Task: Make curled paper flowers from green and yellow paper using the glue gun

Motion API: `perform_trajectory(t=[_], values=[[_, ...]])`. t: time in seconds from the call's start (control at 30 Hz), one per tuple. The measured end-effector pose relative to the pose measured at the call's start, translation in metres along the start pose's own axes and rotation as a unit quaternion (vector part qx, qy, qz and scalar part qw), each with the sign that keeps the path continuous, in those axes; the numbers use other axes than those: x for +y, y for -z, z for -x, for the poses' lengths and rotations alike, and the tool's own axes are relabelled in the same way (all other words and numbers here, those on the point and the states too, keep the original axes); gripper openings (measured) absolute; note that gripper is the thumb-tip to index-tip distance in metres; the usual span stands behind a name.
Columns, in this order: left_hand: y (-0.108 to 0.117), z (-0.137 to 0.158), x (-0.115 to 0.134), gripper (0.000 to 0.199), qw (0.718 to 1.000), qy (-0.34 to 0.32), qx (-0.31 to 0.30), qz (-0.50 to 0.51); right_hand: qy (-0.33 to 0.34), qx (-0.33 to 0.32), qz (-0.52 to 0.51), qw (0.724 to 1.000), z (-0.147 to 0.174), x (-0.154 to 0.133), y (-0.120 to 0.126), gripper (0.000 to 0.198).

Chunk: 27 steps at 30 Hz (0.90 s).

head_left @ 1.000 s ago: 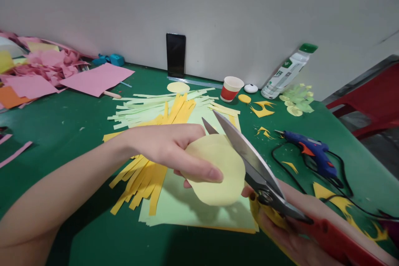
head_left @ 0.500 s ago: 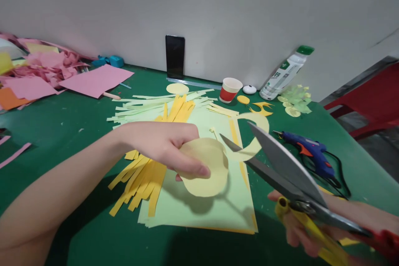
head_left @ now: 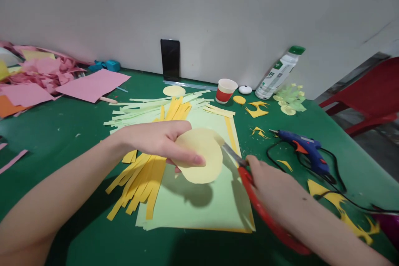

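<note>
A: Left hand (head_left: pixel 163 141)?
B: One, pinching a pale yellow disc (head_left: pixel 212 149) between thumb, on top, and fingers, beneath.
A: Location of disc?
B: Mid-scene, raised above the stacked pale green sheets (head_left: pixel 199 218) on the green worktop (head_left: pixel 62 120).
A: Right hand (head_left: pixel 271 185)?
B: One, wrapped around the red handles of the scissors (head_left: pixel 253 195); blade tips at the disc's right edge. Whether the blades are parted: cannot tell.
A: Strips?
B: Two lots. Deep yellow (head_left: pixel 140 181), left of the sheets, partly under the left arm; light green (head_left: pixel 137 110), farther off.
A: Far side?
B: Second pale disc (head_left: pixel 173 91), flat; dark phone (head_left: pixel 171 60), upright against the wall; red-and-white cup (head_left: pixel 226 91); white bottle (head_left: pixel 274 78) with green cap, tilted against the wall.
A: Right side?
B: Blue glue gun (head_left: pixel 307 149), lying flat, among yellow offcuts (head_left: pixel 327 191).
</note>
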<state>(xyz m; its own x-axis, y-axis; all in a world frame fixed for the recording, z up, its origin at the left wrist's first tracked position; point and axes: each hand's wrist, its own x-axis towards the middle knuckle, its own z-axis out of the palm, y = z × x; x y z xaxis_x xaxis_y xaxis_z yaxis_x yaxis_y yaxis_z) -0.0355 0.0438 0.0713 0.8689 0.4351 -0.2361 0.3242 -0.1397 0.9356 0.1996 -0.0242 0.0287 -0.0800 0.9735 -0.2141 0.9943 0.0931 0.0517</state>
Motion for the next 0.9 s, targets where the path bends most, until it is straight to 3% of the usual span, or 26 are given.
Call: perform_trajectory(t=[0.03,0.1,0.2,0.33,0.4,0.47,0.53,0.57,0.63,0.73,0.9], values=[[0.0,-0.001,0.0,0.027,1.0,-0.005,-0.002,0.001,0.003,-0.05,0.029,0.998,-0.003,-0.011,-0.001,0.027],[-0.001,-0.003,0.0,0.027,1.0,-0.015,-0.005,0.002,0.005,-0.09,0.043,0.995,-0.005,-0.027,-0.003,0.027],[-0.002,-0.006,0.0,0.028,1.0,-0.021,-0.012,0.009,0.013,-0.107,0.04,0.993,-0.004,-0.035,-0.006,0.031],[-0.005,-0.009,-0.002,0.028,0.999,-0.019,-0.035,0.022,0.027,-0.117,0.049,0.991,0.001,-0.025,-0.002,0.037],[-0.008,-0.011,-0.004,0.026,0.998,-0.024,-0.045,0.031,0.052,-0.071,-0.001,0.996,0.002,-0.016,0.005,0.031],[-0.011,-0.015,-0.005,0.025,0.997,-0.027,-0.059,0.039,0.115,0.027,-0.133,0.984,0.003,-0.01,0.014,0.023],[-0.015,-0.019,-0.007,0.024,0.995,-0.021,-0.081,0.045,0.181,0.106,-0.291,0.934,0.003,-0.008,0.021,0.016],[-0.018,-0.022,-0.008,0.024,0.994,-0.014,-0.094,0.048,0.201,0.112,-0.351,0.907,0.003,-0.009,0.024,0.012],[-0.023,-0.028,-0.011,0.023,0.992,0.006,-0.119,0.045,0.209,0.065,-0.417,0.882,0.004,-0.014,0.026,0.007],[-0.031,-0.034,-0.013,0.023,0.989,0.033,-0.143,0.012,0.189,-0.034,-0.439,0.878,0.004,-0.02,0.026,0.01],[-0.036,-0.038,-0.014,0.028,0.987,0.012,-0.16,-0.019,0.188,-0.09,-0.446,0.871,0.002,-0.021,0.025,0.012]])
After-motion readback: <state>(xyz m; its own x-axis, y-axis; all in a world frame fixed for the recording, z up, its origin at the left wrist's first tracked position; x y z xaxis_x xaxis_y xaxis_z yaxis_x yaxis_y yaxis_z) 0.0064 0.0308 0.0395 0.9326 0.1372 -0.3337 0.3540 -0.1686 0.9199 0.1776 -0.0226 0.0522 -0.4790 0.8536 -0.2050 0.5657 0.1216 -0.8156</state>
